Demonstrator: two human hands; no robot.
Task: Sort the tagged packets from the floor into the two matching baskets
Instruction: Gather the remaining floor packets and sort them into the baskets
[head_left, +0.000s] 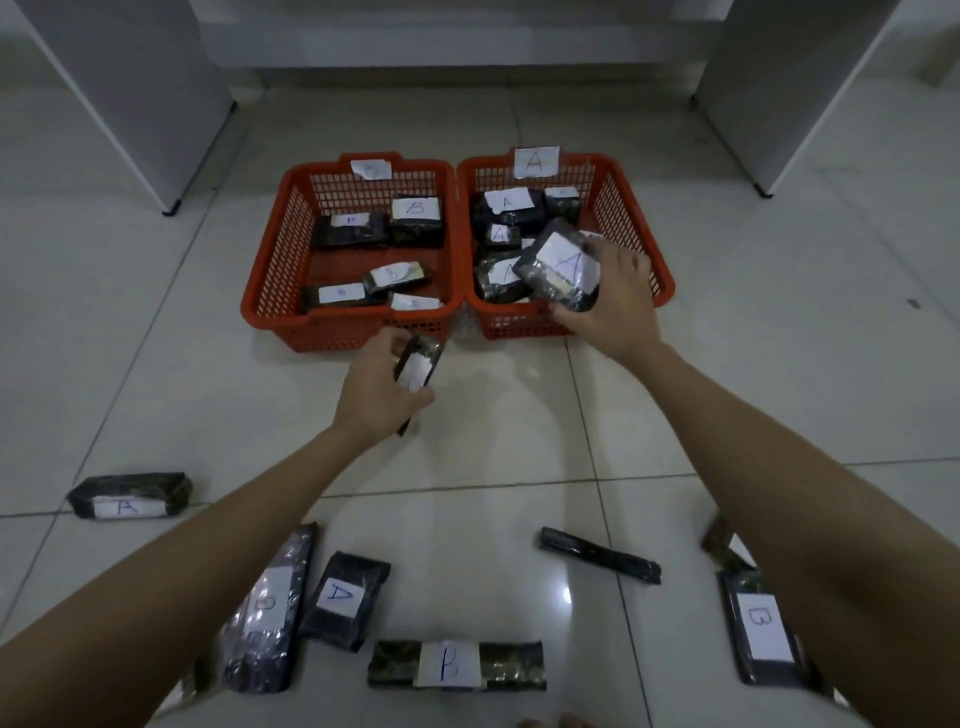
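An A-tagged packet (562, 266) is gripped by the right hand (613, 306), fingers curled round it, held over the A basket (644, 249) at 1 o'clock. A small packet (418, 369) is pinched in the left hand (376, 395), just short of the B basket (270, 291) at 12. Other packets, e.g. one tagged B (761, 629), are seen on the floor (493, 415) near 6.

My one camera sits on my head, looking forward and steeply down at the tiled floor (519, 415) before me. It is wide-angle and close: both my forearms reach in from the bottom edge, and the two red baskets (457, 249) sit mid-frame.
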